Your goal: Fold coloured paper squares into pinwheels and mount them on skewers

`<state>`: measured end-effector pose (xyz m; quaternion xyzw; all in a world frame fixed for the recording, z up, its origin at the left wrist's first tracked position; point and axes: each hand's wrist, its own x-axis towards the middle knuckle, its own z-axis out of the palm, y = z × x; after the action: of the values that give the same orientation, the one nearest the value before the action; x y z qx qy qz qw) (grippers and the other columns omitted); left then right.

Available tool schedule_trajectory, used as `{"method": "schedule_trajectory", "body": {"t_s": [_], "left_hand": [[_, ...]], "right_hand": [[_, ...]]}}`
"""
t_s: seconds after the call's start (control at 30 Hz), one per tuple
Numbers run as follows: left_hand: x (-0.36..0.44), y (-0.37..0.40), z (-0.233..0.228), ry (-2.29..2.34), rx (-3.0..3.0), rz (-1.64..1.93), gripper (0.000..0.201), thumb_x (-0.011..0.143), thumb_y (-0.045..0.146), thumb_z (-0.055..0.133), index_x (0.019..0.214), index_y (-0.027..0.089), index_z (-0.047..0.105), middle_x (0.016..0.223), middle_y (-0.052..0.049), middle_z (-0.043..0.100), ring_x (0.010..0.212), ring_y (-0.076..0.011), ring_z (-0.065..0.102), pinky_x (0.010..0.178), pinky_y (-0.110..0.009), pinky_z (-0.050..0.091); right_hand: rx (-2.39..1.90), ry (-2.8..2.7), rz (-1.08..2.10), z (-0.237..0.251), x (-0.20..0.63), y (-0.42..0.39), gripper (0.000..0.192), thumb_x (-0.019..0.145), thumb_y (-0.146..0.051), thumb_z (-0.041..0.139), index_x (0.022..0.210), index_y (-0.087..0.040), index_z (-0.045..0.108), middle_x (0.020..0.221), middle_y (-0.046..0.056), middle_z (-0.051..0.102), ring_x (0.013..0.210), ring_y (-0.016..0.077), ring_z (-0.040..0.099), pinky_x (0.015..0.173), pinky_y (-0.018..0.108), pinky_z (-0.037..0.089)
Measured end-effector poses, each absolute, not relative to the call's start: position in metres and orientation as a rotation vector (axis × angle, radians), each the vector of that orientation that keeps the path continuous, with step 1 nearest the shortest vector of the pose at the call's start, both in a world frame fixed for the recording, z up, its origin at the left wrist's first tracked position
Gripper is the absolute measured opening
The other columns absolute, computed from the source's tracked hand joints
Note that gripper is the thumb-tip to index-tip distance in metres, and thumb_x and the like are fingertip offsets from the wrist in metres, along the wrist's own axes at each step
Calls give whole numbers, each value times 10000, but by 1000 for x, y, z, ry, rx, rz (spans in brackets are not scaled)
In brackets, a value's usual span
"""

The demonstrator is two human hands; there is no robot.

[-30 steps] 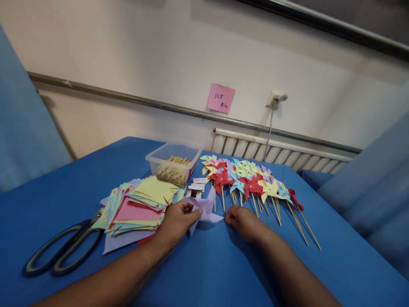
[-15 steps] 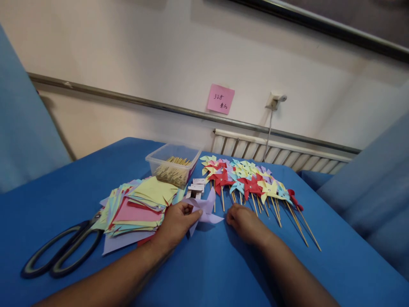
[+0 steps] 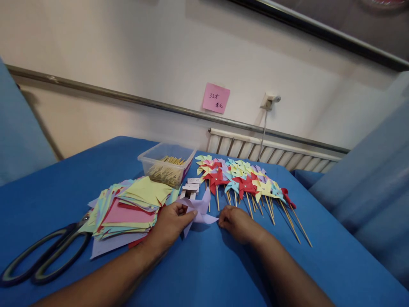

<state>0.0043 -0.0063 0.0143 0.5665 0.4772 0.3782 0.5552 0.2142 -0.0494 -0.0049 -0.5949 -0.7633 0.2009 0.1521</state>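
My left hand (image 3: 169, 224) pinches a folded lavender paper pinwheel (image 3: 200, 209) that lies on the blue tablecloth (image 3: 207, 268). My right hand (image 3: 238, 222) rests on the cloth just right of that paper, fingers curled, its fingertips close to the paper's right tip; whether it grips anything small I cannot tell. Just beyond my right hand lies a row of finished coloured pinwheels on wooden sticks (image 3: 246, 181). A loose stack of coloured paper squares (image 3: 131, 207) sits left of my left hand.
Large black-handled scissors (image 3: 41, 258) lie at the near left. A clear plastic box of wooden sticks (image 3: 166, 164) stands behind the paper stack, with small white strips (image 3: 190, 187) beside it. A wall with a pink note (image 3: 215, 98) and a radiator (image 3: 271, 149) runs behind the table.
The view has shifted slightly, so everything sits a little further left. My hands and the lavender paper keep the same pose relative to each other.
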Motion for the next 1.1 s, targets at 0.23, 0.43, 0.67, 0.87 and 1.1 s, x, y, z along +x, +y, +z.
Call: {"method": "schedule_trajectory", "body": {"t_s": [0.23, 0.43, 0.67, 0.87, 1.1], "left_hand": [[5, -6, 15, 1151, 1359, 878, 232, 585, 345, 695, 695, 147, 640, 640, -15, 651, 622, -176, 599, 569, -255, 444], [4, -6, 12, 1133, 1390, 885, 257, 600, 345, 680, 751, 140, 648, 688, -28, 676, 670, -196, 620, 600, -266, 454], [4, -6, 11, 1090, 1324, 869, 267, 597, 318, 688, 795, 144, 648, 747, -43, 706, 703, -207, 642, 629, -280, 475], [4, -8, 12, 1092, 1299, 889, 295, 583, 320, 700, 813, 139, 660, 734, -44, 714, 674, -202, 644, 605, -279, 476], [4, -7, 7, 1100, 1349, 899, 285, 605, 308, 691, 823, 128, 661, 751, -56, 716, 686, -198, 638, 613, -282, 477]], "right_hand": [[-1748, -2188, 488, -7, 213, -49, 147, 797, -101, 471, 764, -171, 596, 826, 36, 610, 776, 139, 554, 691, 208, 371], [-1767, -2199, 483, -7, 213, -47, 127, 795, -115, 485, 789, -175, 597, 805, 21, 623, 752, 129, 555, 660, 194, 358], [-1858, -2199, 418, -8, 214, -46, 213, 880, -186, 414, 786, -158, 603, 825, 59, 603, 747, 148, 543, 654, 227, 337], [-1870, -2248, 429, -7, 210, -48, 176, 857, -166, 441, 811, -143, 609, 853, 79, 614, 737, 154, 535, 647, 235, 330], [-1767, -2305, 567, -1, 206, -56, 150, 833, -200, 459, 777, -178, 596, 746, 12, 617, 650, 116, 506, 567, 208, 306]]}}
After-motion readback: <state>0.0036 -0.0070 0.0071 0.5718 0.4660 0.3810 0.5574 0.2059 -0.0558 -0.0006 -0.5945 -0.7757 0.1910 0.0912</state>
